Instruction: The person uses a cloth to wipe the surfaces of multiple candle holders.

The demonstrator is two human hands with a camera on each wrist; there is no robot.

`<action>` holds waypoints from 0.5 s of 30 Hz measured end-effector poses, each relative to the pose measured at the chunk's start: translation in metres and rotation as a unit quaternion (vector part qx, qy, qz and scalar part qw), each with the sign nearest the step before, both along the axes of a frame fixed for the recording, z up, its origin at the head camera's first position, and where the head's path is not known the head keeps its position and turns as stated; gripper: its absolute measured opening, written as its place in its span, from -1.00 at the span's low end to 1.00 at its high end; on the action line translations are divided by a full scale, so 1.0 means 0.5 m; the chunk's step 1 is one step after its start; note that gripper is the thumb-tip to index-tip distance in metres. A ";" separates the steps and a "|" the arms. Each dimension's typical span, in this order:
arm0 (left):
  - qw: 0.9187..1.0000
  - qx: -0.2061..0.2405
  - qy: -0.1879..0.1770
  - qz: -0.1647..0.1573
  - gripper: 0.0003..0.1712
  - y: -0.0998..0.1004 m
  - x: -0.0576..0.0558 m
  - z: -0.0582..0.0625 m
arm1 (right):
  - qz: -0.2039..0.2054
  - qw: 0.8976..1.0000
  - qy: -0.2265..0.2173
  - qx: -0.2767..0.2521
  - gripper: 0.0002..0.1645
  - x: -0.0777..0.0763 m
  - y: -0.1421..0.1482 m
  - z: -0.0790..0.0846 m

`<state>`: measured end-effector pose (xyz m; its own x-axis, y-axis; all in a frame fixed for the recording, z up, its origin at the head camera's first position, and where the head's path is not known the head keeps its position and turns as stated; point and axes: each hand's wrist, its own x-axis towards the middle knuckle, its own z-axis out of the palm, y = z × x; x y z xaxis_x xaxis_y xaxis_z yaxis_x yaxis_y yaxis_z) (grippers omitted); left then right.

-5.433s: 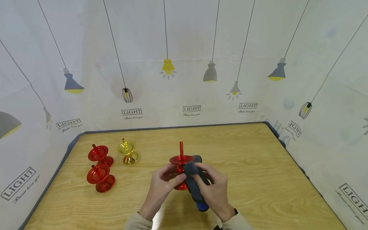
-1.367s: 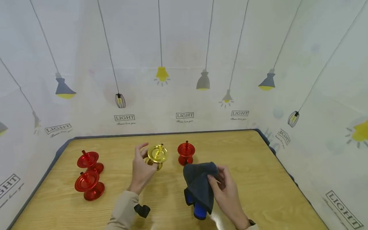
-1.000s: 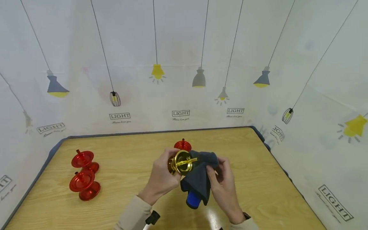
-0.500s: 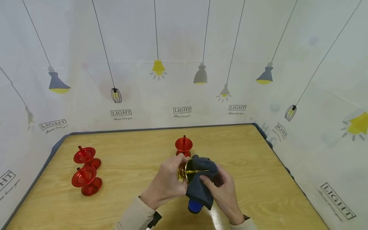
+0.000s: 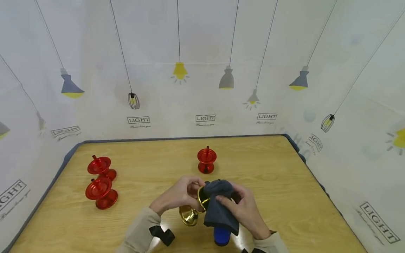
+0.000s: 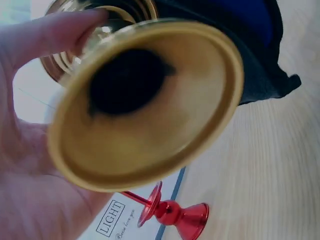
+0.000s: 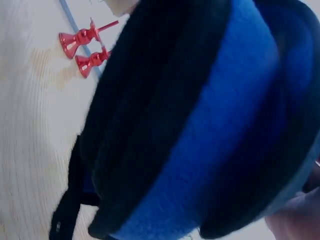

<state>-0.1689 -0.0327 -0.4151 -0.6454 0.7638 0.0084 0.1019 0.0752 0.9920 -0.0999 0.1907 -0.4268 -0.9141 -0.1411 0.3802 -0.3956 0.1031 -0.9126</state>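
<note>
My left hand [image 5: 178, 195] grips a gold candle holder [image 5: 189, 215] by its narrow stem, tilted over above the table. Its hollow flared base faces the left wrist camera, with a dark round patch inside. In my right hand [image 5: 245, 207] is a dark grey-blue cloth [image 5: 219, 203] with a bright blue underside. The fingers pinch it around the holder's upper spike, covering most of the spike and part of the dish. Folds of the cloth [image 7: 225, 125] fill the right wrist view and hide most of that hand.
One red candle holder [image 5: 207, 156] stands upright just beyond my hands. Two more, a rear red candle holder [image 5: 100, 167] and a nearer red candle holder [image 5: 102, 193], stand close together at the left of the wooden table [image 5: 284, 196]. A white printed curtain [image 5: 158, 88] surrounds the table.
The red candle holder held earlier now stands beyond my hands. My left hand has brought the gold one from the left to the cloth; lately its base has swung down toward me.
</note>
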 end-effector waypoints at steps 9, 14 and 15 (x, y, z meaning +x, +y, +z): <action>0.942 -0.062 0.298 0.139 -0.42 0.006 0.032 -0.023 | -0.166 0.980 -0.100 -0.048 -0.75 -0.009 -0.018 -0.001; 0.891 -0.055 0.411 0.184 -0.45 0.015 0.040 -0.028 | -0.189 0.973 -0.109 -0.076 -0.78 -0.012 -0.026 0.002; 0.886 -0.058 0.420 0.187 -0.47 0.014 0.040 -0.026 | -0.184 0.974 -0.109 -0.078 -0.78 -0.012 -0.025 0.003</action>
<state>-0.1486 -0.0255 -0.4283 -0.6568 0.5245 0.5418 0.7472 0.3557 0.5614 -0.1059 0.1780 -0.4254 -0.9531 0.2551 0.1627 -0.1537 0.0550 -0.9866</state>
